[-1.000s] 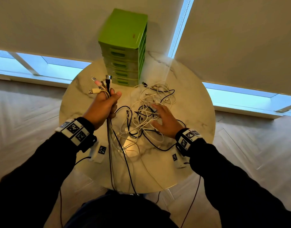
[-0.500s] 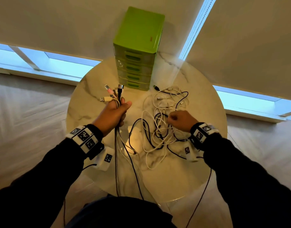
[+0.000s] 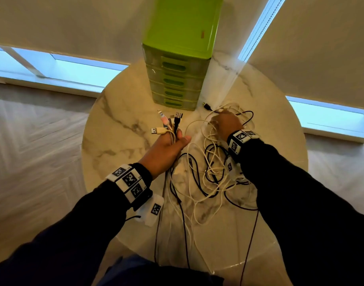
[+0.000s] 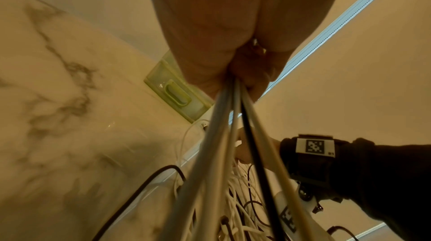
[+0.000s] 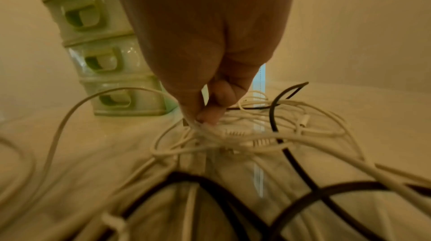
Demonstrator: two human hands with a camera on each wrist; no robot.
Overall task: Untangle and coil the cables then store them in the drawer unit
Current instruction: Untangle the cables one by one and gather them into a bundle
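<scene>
The right hand (image 3: pixel 225 123) has moved from the middle of the cable tangle (image 3: pixel 210 172) toward the back edge of the surface (image 3: pixel 119 120), beside the drawer unit (image 3: pixel 177 79), and now pinches white strands there. The left hand (image 3: pixel 166 149) still grips a bundle of plug ends (image 3: pixel 170 122). Probably another end is being gathered; nothing is coiled or stored yet.

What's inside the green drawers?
Can't tell. All the drawers of the green drawer unit are closed, their fronts too cloudy to show contents. The cables lie outside on the table.
</scene>
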